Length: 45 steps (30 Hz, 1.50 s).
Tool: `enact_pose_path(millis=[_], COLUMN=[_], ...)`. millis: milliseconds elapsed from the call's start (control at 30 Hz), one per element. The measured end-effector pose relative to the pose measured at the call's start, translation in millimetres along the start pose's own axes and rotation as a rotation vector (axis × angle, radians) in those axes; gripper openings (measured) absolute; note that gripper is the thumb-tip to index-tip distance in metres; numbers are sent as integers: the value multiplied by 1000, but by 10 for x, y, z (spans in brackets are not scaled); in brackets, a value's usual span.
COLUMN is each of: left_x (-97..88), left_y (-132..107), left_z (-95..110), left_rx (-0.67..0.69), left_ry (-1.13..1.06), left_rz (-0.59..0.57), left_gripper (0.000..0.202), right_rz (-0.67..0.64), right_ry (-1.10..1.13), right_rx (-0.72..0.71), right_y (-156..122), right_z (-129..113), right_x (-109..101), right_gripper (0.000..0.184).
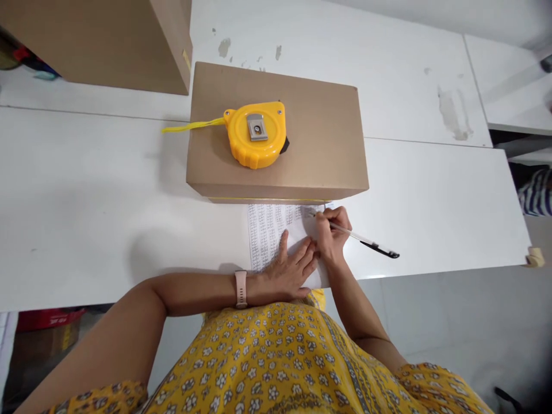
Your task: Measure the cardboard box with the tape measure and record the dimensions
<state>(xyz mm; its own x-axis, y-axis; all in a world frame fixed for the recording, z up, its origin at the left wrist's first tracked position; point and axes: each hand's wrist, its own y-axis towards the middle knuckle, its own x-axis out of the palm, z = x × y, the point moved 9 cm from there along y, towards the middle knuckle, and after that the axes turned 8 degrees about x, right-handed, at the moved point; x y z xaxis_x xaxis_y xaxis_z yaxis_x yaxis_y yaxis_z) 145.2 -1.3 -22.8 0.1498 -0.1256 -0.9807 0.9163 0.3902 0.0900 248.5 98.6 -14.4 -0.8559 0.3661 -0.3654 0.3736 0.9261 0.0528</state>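
Note:
My right hand (334, 230) is closed around a pen (364, 239) with a clear barrel and a black cap end. Its tip meets a sheet of paper (263, 230) filled with columns of small handwriting. Fingers spread, my left hand (293, 269) lies flat on the lower part of that sheet. The paper's far edge meets the front of a brown cardboard box (323, 138), and whether it runs underneath is hidden. On top of the box rests a yellow tape measure (257, 135) with a metal belt clip and a yellow wrist strap.
A larger cardboard box (116, 46) stands at the back left of the white table (86, 230). Seams and worn patches mark the tabletop. Its front edge runs just before my body. Striped cloth (537, 192) sits on a shelf at the far right.

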Motion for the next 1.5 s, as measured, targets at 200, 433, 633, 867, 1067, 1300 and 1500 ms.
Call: enact_pose_path(millis=[200,433,633,867,1067,1300,1500], left_x=[-40,-28,-92,-1342,-2415,-2182,-2003], left_y=[-37,-11,-21,-606,-762,-495,-610], left_z=[8,-13,-33,-730,-1516,-2094,-1692], left_rx=[-9,-31,-21,-326,-662,-800,-703], left_ry=[45,25,-81,-41,129,-242,-683], left_rz=[-3,-22,99,758,946,864,1067], left_gripper=[83,84,64,25,64,46,43], right_rz=[173,82,104,108,115,86,232], right_ry=[-141,-595,-802,-782,-760,-724,-428], right_rx=[-45,-235,-239,-242,-226,-203,-382], right_y=[-12,-250,-156,-140,-125,-117,-280], right_z=[15,128,198,204,197,184,-150], right_x=[-276,-417,-366,-347,-355,-378,-501], right_gripper=[16,30,52,55,50,47,34])
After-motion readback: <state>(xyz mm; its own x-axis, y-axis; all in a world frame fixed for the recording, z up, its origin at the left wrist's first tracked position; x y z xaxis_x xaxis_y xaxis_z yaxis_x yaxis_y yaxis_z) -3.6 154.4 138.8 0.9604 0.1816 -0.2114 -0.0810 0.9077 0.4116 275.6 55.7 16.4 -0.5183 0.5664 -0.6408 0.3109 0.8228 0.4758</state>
